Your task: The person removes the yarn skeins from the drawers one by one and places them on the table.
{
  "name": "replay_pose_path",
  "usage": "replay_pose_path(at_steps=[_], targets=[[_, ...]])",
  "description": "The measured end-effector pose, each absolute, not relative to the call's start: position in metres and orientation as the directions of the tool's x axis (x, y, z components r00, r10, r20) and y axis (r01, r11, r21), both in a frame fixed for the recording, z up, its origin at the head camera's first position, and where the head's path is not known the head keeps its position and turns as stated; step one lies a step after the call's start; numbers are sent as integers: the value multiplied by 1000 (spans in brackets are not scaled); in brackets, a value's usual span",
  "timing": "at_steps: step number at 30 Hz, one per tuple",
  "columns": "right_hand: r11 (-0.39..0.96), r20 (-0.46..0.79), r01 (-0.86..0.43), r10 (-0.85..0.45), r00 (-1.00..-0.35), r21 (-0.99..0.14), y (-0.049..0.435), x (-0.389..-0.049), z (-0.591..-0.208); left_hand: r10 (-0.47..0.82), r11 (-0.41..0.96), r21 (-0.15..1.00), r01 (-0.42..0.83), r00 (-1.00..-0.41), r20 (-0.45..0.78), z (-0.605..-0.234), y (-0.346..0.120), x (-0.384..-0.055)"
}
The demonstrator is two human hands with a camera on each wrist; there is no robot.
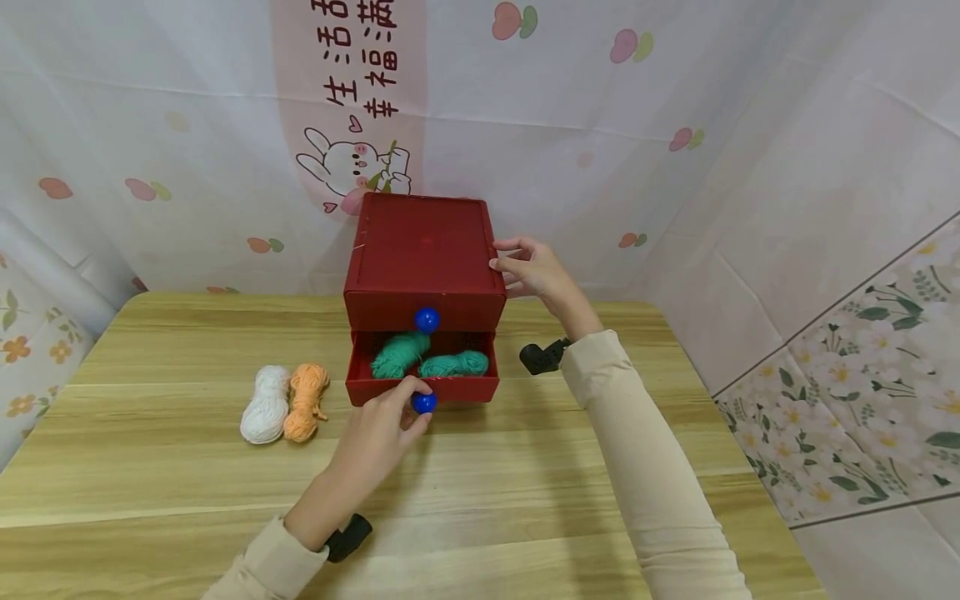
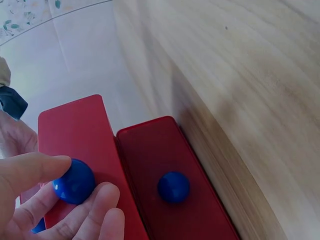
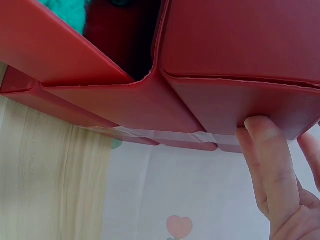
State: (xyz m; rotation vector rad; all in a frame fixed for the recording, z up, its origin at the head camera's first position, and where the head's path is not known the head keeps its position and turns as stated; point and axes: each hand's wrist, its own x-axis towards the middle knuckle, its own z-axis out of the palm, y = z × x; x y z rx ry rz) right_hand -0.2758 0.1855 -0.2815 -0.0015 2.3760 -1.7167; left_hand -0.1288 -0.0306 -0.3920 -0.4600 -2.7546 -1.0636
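Red, box-shaped drawer (image 1: 461, 390) juts toward you from a red rectangular cabinet (image 1: 423, 242), with two green yarn skeins (image 1: 453, 364) lying inside it. Your left hand (image 1: 378, 429) pinches its glossy round blue knob (image 1: 423, 402) between thumb and fingers. Your right hand (image 1: 536, 268) touches the cabinet's right side near the top, thumb and fingers spread apart. Above the jutting drawer sits a red upper drawer front (image 1: 382, 310) with its own blue ball knob (image 1: 427, 320); the left wrist view shows a red lower drawer front (image 2: 155, 145) beneath. Left of the cabinet, a white yarn skein (image 1: 266, 406) lies just beside an orange yarn skein (image 1: 306, 402) on the light wood-grain table (image 1: 480, 500).
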Motion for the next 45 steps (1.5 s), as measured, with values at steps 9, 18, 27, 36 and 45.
replay_pose_path(at_steps=[9, 18, 27, 36, 45], targets=[[312, -168, 121, -127, -978, -942, 186, -276, -282, 233, 715, 618, 328, -944, 232, -393, -33, -117], [310, -174, 128, -123, -977, -942, 186, -276, -281, 247, 724, 598, 343, -939, 240, -391, -33, -105], [311, -171, 126, -122, -978, -942, 186, -276, -282, 265, 738, 573, 357, -934, 240, -389, -35, -96], [310, -175, 131, -120, -977, -942, 186, -275, -282, 276, 742, 565, 361, -932, 233, -388, -35, -87], [311, -174, 128, -125, -977, -942, 187, -276, -281, 307, 757, 548, 356, -934, 183, -382, -38, -83]])
